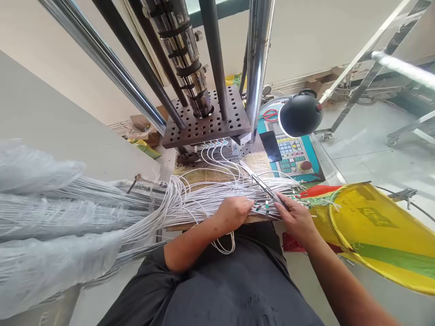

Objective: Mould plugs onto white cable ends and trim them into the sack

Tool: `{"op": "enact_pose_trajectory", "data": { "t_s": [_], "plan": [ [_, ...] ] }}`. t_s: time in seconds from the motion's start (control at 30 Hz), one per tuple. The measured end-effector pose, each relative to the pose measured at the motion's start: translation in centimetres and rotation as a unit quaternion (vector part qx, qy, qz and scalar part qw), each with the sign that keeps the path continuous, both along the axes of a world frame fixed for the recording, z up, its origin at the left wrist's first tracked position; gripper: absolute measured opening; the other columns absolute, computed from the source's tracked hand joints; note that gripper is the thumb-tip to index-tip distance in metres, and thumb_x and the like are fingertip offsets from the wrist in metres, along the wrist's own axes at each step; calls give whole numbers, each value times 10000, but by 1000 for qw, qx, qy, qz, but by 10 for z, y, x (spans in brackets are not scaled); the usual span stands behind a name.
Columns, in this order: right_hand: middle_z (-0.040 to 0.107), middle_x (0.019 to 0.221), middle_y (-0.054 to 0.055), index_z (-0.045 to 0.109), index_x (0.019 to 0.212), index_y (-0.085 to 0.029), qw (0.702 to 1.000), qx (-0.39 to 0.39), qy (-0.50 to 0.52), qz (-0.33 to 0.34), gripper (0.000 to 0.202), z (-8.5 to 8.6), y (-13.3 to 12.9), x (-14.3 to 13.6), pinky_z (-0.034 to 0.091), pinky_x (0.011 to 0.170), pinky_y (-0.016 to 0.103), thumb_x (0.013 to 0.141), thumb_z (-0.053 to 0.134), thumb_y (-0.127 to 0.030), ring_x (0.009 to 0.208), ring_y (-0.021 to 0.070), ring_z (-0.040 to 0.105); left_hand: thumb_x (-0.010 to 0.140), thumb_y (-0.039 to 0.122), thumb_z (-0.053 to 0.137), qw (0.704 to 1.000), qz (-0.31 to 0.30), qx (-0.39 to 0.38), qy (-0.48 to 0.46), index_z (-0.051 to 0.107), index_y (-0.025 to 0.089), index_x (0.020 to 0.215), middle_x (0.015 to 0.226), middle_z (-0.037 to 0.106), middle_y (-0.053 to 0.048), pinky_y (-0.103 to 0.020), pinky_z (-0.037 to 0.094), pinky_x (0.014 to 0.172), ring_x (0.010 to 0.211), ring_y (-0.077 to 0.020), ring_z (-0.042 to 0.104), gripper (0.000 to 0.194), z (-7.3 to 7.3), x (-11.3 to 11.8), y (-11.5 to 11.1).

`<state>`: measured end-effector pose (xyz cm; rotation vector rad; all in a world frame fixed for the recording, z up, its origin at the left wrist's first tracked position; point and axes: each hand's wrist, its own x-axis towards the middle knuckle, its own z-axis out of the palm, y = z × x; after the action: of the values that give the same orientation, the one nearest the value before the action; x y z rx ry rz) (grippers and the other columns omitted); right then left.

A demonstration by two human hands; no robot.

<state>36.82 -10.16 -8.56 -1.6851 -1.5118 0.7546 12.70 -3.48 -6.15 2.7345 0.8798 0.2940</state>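
Observation:
A thick bundle of thin white cables [200,199] lies across the work ledge in front of me. My left hand [236,212] is closed over the bundle, fingertips pinched at a white cable beside small green-and-white cable ends [267,207]. My right hand [296,219] grips the near end of a long, narrow metal strip [261,183], which slants away over the cables towards the press. Under the press's perforated plate [207,124], several white cables run into a metal mould [217,148]. What sits inside the mould is mostly hidden.
Steel columns [260,59] rise beside the press ram. To the right stand a control panel [295,154], a black lamp [301,114] and a yellow bag [384,231] with a hooped mouth. Red scissors [270,115] lie behind. Plastic-wrapped cable bundles [61,222] hang at left.

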Motion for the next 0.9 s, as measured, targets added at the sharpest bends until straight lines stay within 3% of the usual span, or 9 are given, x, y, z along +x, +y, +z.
{"op": "enact_pose_trajectory", "data": {
  "t_s": [0.47,0.9],
  "plan": [
    [718,1308,109,673,1353,-195,999,11,-46,22,464,-3,1,3,523,1078,409,979,521,-425,1205,281,685,1061,256,380,1000,2,-6,22,659,180,1078,870,659,-49,-276,432,667,757,-168,603,290,-6,2,5],
    [716,1309,113,671,1354,-195,999,-3,-44,21,467,1,0,0,516,1089,446,969,519,-411,1216,290,678,1055,249,378,999,25,-25,20,644,184,1081,886,664,-48,-293,448,711,794,-178,607,275,-13,4,5]
  ]
}}
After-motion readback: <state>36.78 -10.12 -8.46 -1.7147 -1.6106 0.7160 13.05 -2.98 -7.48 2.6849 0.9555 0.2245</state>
